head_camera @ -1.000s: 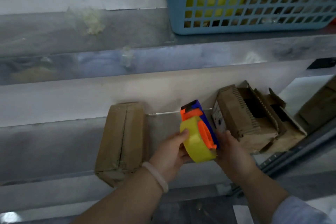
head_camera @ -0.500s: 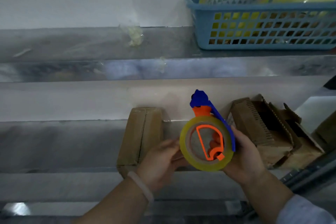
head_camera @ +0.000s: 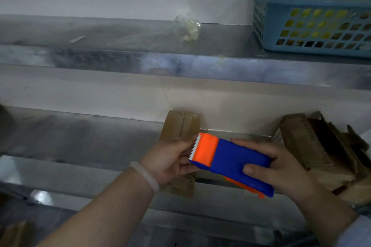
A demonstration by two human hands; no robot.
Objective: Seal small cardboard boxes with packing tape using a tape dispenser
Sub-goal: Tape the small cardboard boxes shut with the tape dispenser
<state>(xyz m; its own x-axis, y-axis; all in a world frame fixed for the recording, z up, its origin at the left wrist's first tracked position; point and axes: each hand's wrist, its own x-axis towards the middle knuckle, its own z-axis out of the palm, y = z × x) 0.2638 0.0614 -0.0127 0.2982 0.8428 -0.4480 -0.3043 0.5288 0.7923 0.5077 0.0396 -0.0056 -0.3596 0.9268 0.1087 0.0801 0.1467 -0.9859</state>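
Dispenser (head_camera: 232,158), at 5 o'clock by the box (head_camera: 177,124), looks light, hard and sharp-toothed, so right hand (head_camera: 281,170) curls round its blue body while left hand (head_camera: 170,161) pinches its orange end.

The right hand (head_camera: 281,168) grips the blue body of a tape dispenser (head_camera: 230,160), thumb on top. The left hand (head_camera: 172,158), with a pale bracelet (head_camera: 145,176) on its wrist, holds the dispenser's orange, toothed end. Behind them on the steel table (head_camera: 80,138) stand a closed cardboard box (head_camera: 181,128) and, to its right, an open cardboard box (head_camera: 313,146). A blue basket (head_camera: 313,26) of tape rolls sits on the shelf (head_camera: 120,34) above.
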